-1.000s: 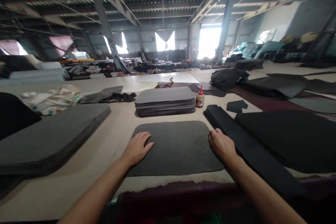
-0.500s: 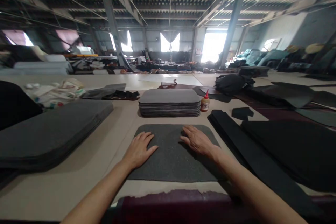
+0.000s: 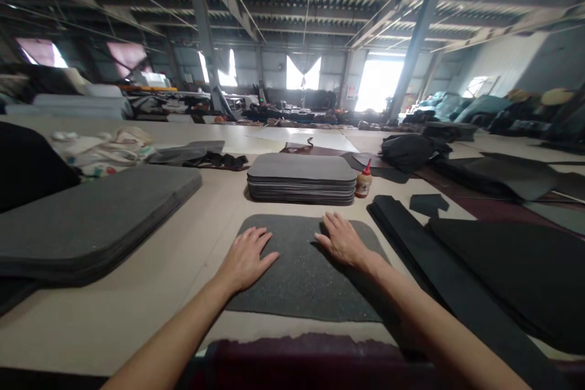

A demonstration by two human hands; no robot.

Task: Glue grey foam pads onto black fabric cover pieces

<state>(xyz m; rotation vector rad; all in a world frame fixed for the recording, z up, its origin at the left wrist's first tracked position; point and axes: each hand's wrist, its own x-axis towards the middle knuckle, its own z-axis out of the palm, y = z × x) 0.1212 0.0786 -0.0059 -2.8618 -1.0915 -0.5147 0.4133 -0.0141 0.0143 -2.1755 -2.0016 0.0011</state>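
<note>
My left hand (image 3: 247, 259) lies flat on a dark grey speckled sheet with rounded corners (image 3: 292, 292), possibly foam or rubber, near its left edge. My right hand (image 3: 342, 241) rests palm down on the same sheet, towards its far right part. Neither hand grips anything. Just beyond the sheet stands a neat stack of grey rounded pads (image 3: 301, 180), with a small glue bottle with a red nozzle (image 3: 364, 181) at its right end.
The sheet lies on a long beige worktable (image 3: 137, 298). A thick grey pad stack (image 3: 91, 219) lies to the left, and long black strips (image 3: 402, 244) and a large black sheet (image 3: 503, 274) lie to the right. A dark bag (image 3: 406, 152) sits beyond them.
My right hand has slid left from the sheet's right edge onto the sheet. My left hand stays on the sheet. The view has levelled and shifted slightly.
</note>
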